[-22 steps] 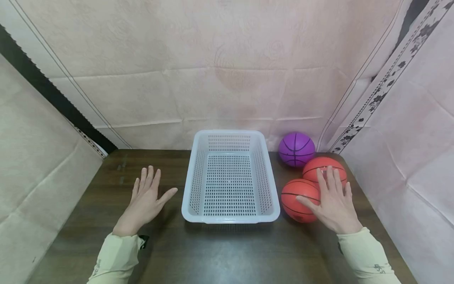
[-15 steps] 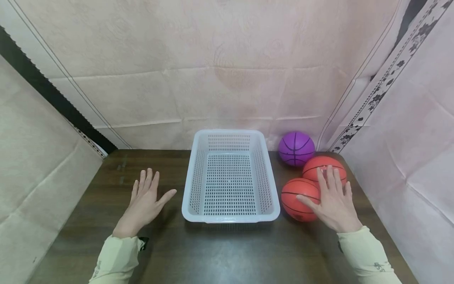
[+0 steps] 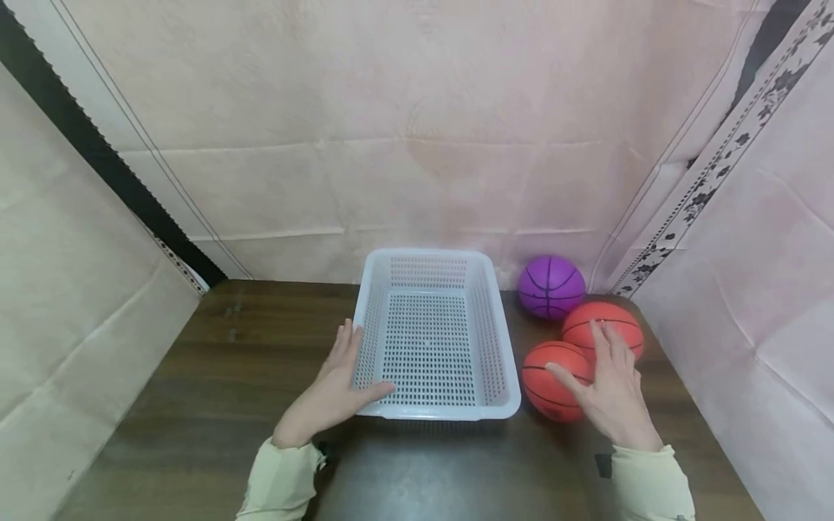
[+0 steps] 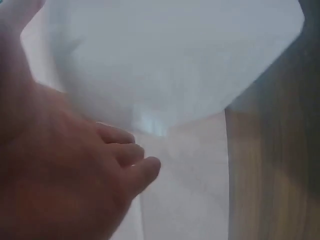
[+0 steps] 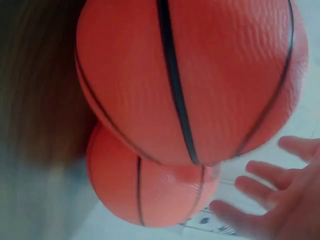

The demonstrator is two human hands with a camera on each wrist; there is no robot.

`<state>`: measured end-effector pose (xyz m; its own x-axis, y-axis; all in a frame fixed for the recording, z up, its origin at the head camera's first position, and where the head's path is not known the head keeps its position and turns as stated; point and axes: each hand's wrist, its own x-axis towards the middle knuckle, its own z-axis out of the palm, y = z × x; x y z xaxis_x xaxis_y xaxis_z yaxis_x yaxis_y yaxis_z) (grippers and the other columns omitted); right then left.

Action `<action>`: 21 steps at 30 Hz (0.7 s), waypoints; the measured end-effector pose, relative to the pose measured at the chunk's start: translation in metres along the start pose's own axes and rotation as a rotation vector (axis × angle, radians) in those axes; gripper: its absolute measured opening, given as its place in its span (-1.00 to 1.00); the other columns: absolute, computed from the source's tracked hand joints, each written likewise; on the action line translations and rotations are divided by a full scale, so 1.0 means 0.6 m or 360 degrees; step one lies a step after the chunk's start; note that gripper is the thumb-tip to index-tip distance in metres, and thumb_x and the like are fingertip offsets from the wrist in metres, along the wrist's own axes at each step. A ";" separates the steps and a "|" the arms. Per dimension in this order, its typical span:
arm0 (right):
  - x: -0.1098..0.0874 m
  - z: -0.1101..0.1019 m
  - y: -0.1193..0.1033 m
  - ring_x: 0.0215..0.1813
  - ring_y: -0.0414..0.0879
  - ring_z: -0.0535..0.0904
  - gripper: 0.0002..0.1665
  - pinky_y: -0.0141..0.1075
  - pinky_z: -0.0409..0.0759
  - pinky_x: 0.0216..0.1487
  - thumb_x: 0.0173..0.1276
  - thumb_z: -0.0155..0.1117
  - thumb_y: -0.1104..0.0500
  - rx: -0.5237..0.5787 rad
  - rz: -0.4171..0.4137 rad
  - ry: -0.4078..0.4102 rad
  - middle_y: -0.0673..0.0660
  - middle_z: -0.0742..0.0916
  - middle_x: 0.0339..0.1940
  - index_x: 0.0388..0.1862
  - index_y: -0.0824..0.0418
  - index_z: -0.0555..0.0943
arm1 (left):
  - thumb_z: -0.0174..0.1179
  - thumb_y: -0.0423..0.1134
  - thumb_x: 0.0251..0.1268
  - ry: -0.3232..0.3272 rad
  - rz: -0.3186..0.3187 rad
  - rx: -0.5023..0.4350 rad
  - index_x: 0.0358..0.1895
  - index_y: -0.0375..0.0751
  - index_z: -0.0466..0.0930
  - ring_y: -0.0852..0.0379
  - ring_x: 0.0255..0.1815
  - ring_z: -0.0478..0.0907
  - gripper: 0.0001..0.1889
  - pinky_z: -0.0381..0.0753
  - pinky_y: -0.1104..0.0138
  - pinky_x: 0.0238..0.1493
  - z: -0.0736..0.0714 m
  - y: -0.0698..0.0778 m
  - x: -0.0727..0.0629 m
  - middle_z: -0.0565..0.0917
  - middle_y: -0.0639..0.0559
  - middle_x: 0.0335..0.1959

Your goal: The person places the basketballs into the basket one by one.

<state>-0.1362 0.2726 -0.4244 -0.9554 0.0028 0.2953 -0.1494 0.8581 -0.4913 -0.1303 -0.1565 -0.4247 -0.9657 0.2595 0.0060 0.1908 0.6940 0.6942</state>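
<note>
A white perforated plastic basket [image 3: 426,414] stands in the middle of the table. My left hand [image 3: 332,398] is at its front left corner, fingers along the outer side and thumb over the rim. In the left wrist view the basket's pale wall [image 4: 175,65] fills the top, close to the fingers [image 4: 142,172]; whether they touch it I cannot tell. My right hand [image 3: 612,398] hovers with spread fingers beside the nearer orange toy basketball [image 3: 554,383]. A second orange basketball [image 3: 602,322] lies behind, partly covered by the fingertips. The right wrist view shows the fingers apart from both balls.
A purple basketball [image 3: 552,287] sits against the back cloth, just behind the orange balls. Pale cloth walls [image 3: 430,195] enclose the dark wooden table [image 3: 182,434] at the back and both sides.
My left hand has moved right, from the bare table to the basket's corner. The right hand has turned slightly and drawn its fingers closer together. The head view has shifted a little.
</note>
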 end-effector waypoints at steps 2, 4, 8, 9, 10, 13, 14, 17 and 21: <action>0.000 0.006 0.000 0.43 0.43 -0.02 0.18 0.51 -0.03 0.15 0.22 0.33 -0.28 0.0072 0.0003 0.0031 0.31 0.08 0.54 0.59 0.19 -0.03 | 0.25 0.42 0.02 -0.0024 -0.0008 0.0001 0.56 -0.23 -0.31 -0.05 0.55 -0.51 0.27 -0.09 -0.23 0.38 0.009 0.000 0.006 -0.51 0.01 0.56; 0.000 0.011 -0.001 0.39 0.44 0.01 0.16 0.49 -0.03 0.18 0.22 0.35 -0.25 0.0130 0.0007 0.0053 0.33 0.12 0.53 0.57 0.21 0.01 | 0.30 0.41 -0.03 -0.0031 -0.0029 -0.0001 0.56 -0.22 -0.33 -0.05 0.55 -0.53 0.31 -0.10 -0.23 0.39 0.013 -0.002 0.007 -0.54 0.02 0.55; 0.009 0.011 -0.003 0.37 0.42 0.04 0.10 0.41 0.02 0.23 0.24 0.36 -0.21 0.0211 0.0020 0.0054 0.38 0.19 0.47 0.55 0.24 0.06 | 0.38 0.39 -0.13 -0.0031 -0.0063 0.0003 0.56 -0.24 -0.38 -0.07 0.54 -0.55 0.39 -0.13 -0.20 0.40 0.012 -0.004 0.003 -0.59 0.02 0.53; 0.012 0.009 -0.004 0.38 0.40 0.04 0.09 0.40 0.04 0.23 0.24 0.35 -0.21 0.0231 0.0028 0.0049 0.38 0.21 0.46 0.55 0.24 0.07 | 0.38 0.39 -0.13 -0.0040 -0.0066 0.0006 0.55 -0.25 -0.40 -0.07 0.54 -0.56 0.40 -0.14 -0.20 0.40 0.012 -0.004 0.003 -0.60 0.01 0.53; 0.014 0.006 -0.005 0.39 0.38 0.04 0.09 0.39 0.06 0.23 0.25 0.35 -0.20 0.0249 0.0037 0.0041 0.37 0.22 0.45 0.55 0.23 0.07 | 0.39 0.38 -0.14 -0.0052 -0.0067 -0.0003 0.54 -0.26 -0.42 -0.07 0.53 -0.57 0.42 -0.16 -0.19 0.41 0.012 -0.003 0.003 -0.61 0.01 0.52; 0.020 -0.003 -0.010 0.42 0.32 0.04 0.07 0.37 0.09 0.25 0.26 0.34 -0.20 0.0285 0.0072 0.0018 0.35 0.24 0.45 0.55 0.20 0.06 | 0.41 0.36 -0.14 -0.0082 -0.0068 -0.0024 0.53 -0.28 -0.48 -0.06 0.53 -0.58 0.44 -0.18 -0.14 0.43 0.015 0.000 0.005 -0.63 -0.02 0.51; 0.021 -0.006 -0.012 0.43 0.32 0.03 0.07 0.38 0.11 0.23 0.27 0.33 -0.22 0.0286 0.0092 0.0001 0.34 0.23 0.46 0.56 0.18 0.05 | 0.41 0.36 -0.14 -0.0090 -0.0066 -0.0031 0.52 -0.28 -0.50 -0.06 0.53 -0.58 0.45 -0.19 -0.13 0.43 0.016 0.001 0.005 -0.63 -0.03 0.51; 0.022 -0.013 -0.019 0.46 0.34 -0.03 0.10 0.42 0.08 0.22 0.27 0.30 -0.26 0.0268 0.0142 -0.0073 0.35 0.19 0.48 0.58 0.16 0.01 | 0.46 0.32 -0.17 -0.0080 -0.0063 -0.0081 0.52 -0.27 -0.51 -0.07 0.53 -0.54 0.47 -0.16 -0.11 0.44 0.018 0.001 0.007 -0.63 -0.05 0.51; 0.023 -0.017 -0.029 0.47 0.40 -0.13 0.16 0.46 -0.01 0.21 0.24 0.30 -0.31 0.0221 0.0166 -0.0158 0.41 0.13 0.50 0.57 0.20 -0.01 | 0.49 0.28 -0.18 -0.0074 -0.0058 -0.0149 0.52 -0.26 -0.53 -0.15 0.54 -0.46 0.48 -0.10 -0.14 0.42 0.018 -0.001 0.005 -0.64 -0.06 0.51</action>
<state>-0.1440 0.2631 -0.4033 -0.9870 0.0315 0.1576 -0.0751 0.7767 -0.6253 -0.1316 -0.1487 -0.4327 -0.9621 0.2674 -0.0525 0.1361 0.6383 0.7577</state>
